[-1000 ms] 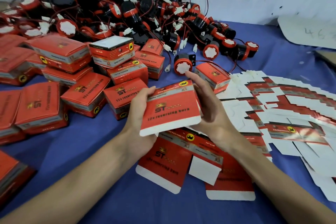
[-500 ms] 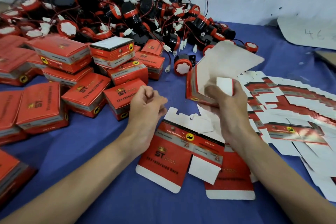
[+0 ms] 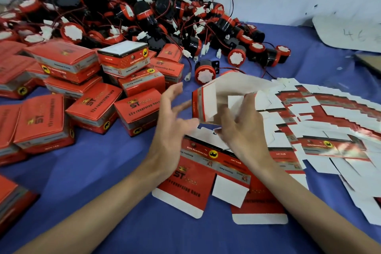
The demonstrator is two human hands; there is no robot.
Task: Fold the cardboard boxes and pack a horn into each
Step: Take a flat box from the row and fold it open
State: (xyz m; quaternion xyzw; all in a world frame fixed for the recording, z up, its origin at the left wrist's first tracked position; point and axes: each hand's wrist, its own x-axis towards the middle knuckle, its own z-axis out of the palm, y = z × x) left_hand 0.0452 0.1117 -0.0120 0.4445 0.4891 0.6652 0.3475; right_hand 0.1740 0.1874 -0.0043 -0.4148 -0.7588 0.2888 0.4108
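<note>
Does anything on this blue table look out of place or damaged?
One closed red cardboard box atop the pile of packed boxes shows a white face upward, unlike the red-topped rest; it may lie bottom-up. Nothing looks torn or spilled.

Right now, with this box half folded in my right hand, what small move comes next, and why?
Probably bring the open left hand onto the red side of the half-folded box to steady it: the right hand alone holds it, its white flaps stand untucked, and the left hand hovers just beside it, holding nothing.
</note>
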